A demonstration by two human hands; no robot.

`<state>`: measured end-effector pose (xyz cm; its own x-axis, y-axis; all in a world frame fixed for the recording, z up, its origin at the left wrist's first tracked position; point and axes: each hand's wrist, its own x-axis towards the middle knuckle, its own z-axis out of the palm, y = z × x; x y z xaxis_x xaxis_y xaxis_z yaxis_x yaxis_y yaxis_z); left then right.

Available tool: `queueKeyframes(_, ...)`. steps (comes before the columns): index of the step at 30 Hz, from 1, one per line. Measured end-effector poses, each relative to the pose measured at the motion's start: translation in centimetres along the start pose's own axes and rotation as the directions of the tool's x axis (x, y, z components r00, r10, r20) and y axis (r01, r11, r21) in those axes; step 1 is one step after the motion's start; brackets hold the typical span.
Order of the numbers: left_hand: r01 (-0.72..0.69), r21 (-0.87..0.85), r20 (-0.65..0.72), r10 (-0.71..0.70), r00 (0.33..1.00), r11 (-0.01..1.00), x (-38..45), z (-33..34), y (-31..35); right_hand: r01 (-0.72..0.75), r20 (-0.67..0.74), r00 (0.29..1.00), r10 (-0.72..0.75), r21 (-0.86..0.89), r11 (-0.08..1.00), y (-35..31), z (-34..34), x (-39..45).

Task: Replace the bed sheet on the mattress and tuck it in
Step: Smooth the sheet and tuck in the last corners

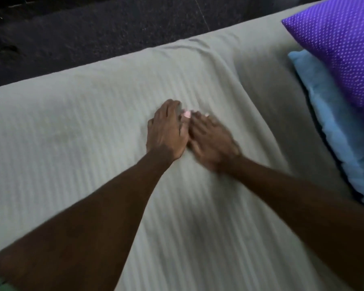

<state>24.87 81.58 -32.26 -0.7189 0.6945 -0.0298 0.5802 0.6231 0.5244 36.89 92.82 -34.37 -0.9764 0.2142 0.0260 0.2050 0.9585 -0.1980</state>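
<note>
Now smoothing — the sheet is on, the tuck not yet seen to.

The bed sheet (93, 122) lies spread over the mattress across mid-frame, a fold running toward the upper right beside the pillows (334, 91). Left hand (166, 131) and right hand (212, 141) — blurred — press flat on it side by side at centre, fingers straight, gripping nothing, both forearms stretched forward. Next, I judge: sweep apart, then tuck the edges.

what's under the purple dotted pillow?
A light blue pillow lies under the purple pillow, its edge sticking out toward the hands. Both rest on the grey sheet. How far the blue one reaches beneath is covered.
</note>
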Motion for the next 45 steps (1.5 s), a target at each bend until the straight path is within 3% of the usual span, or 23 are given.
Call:
queueKeyframes(2, -0.026, 0.023, 0.047, 0.025, 0.999, 0.999, -2.0, 0.1, -0.5, -0.171, -0.066, 0.984, 0.168, -0.043, 0.984, 4.3, -0.9, -1.0)
queueKeyframes(4, -0.033, 0.03, 0.061, 0.031, 0.998, 0.999, -3.5, 0.1, -0.6, -0.379, -0.135, 0.919, 0.372, -0.03, 0.925, 7.7, -2.1, -1.9)
queueKeyframes(7, -0.019, -0.016, 0.052, 0.019, 0.998, 1.0, -5.2, 0.0, 0.6, -0.558, -0.138, 0.814, 0.565, 0.088, 0.825, 6.1, -2.8, -2.5)
queueKeyframes(9, 0.022, -0.072, 0.034, -0.02, 0.999, 0.997, -6.2, 0.6, 2.6, -0.473, -0.112, 0.861, 0.496, 0.183, 0.862, 0.8, -2.5, -3.8)
queueKeyframes(12, 0.138, -0.08, 0.007, -0.138, 0.99, 0.987, -9.8, 2.5, 5.7, -0.252, 0.092, 0.968, 0.234, 0.337, 0.907, -6.8, -1.2, -9.1)
queueKeyframes(15, 0.155, 0.022, 0.056, -0.156, 0.986, 0.988, -14.9, 4.4, 7.5, -0.052, 0.081, 0.996, 0.041, 0.14, 0.989, -5.5, -0.8, -14.5)
queueKeyframes(17, 0.073, 0.089, 0.12, -0.084, 0.989, 0.993, -18.2, 4.9, 7.8, -0.204, 0.016, 0.979, 0.204, 0.04, 0.978, -0.7, -1.1, -17.5)
queueKeyframes(20, -0.018, 0.069, 0.174, 0.006, 0.985, 0.997, -22.1, 4.0, 8.3, -0.538, -0.123, 0.84, 0.529, -0.05, 0.842, 4.1, -2.9, -20.8)
queueKeyframes(23, 0.053, -0.053, 0.191, -0.042, 0.981, 0.997, -24.9, 3.1, 9.1, -0.626, -0.099, 0.77, 0.63, 0.07, 0.776, 0.9, -3.5, -20.7)
queueKeyframes(26, 0.213, -0.143, 0.164, -0.189, 0.968, 0.967, -27.5, 2.7, 10.0, -0.518, -0.012, 0.842, 0.54, 0.262, 0.814, -7.9, -2.1, -23.8)
queueKeyframes(28, 0.244, -0.147, 0.185, -0.216, 0.959, 0.959, -29.9, 2.7, 10.8, -0.342, 0.119, 0.94, 0.32, 0.332, 0.879, -13.3, -1.1, -28.8)
queueKeyframes(30, 0.203, -0.118, 0.222, -0.174, 0.96, 0.972, -32.4, 2.8, 11.2, -0.194, 0.142, 0.976, 0.167, 0.21, 0.958, -14.7, -0.7, -34.1)
queueKeyframes(32, 0.128, -0.079, 0.27, -0.102, 0.958, 0.989, -34.8, 3.1, 11.5, -0.238, 0.113, 0.966, 0.231, 0.054, 0.97, -11.4, -1.1, -38.6)
queueKeyframes(34, 0.077, -0.054, 0.331, -0.055, 0.942, 0.996, -36.7, 3.6, 11.9, -0.405, 0.063, 0.912, 0.406, -0.021, 0.914, -7.0, -2.2, -42.3)
queueKeyframes(36, 0.042, -0.059, 0.38, -0.016, 0.925, 0.997, -38.7, 4.0, 12.7, -0.615, 0.017, 0.788, 0.615, 0.029, 0.788, -2.6, -3.4, -45.3)
queueKeyframes(38, 0.015, -0.056, 0.391, 0.008, 0.92, 0.998, -40.2, 4.6, 13.7, -0.72, 0.015, 0.693, 0.721, 0.061, 0.691, -0.9, -4.1, -46.7)
queueKeyframes(40, -0.01, -0.043, 0.388, 0.026, 0.921, 0.999, -41.1, 5.4, 15.2, -0.747, -0.016, 0.66, 0.751, 0.092, 0.658, -2.8, -4.0, -46.9)
queueKeyframes(42, -0.015, -0.055, 0.377, 0.034, 0.926, 0.998, -41.8, 6.3, 17.2, -0.658, -0.04, 0.74, 0.672, 0.165, 0.735, -7.5, -3.2, -47.6)
queueKeyframes(44, 0.002, -0.076, 0.351, 0.025, 0.936, 0.997, -42.5, 7.4, 19.3, -0.446, 0.049, 0.894, 0.446, 0.189, 0.875, -12.8, -2.4, -49.2)
queueKeyframes(45, -0.001, -0.078, 0.348, 0.028, 0.937, 0.997, -43.2, 8.2, 20.2, -0.345, 0.102, 0.938, 0.333, 0.155, 0.926, -14.4, -1.9, -50.6)
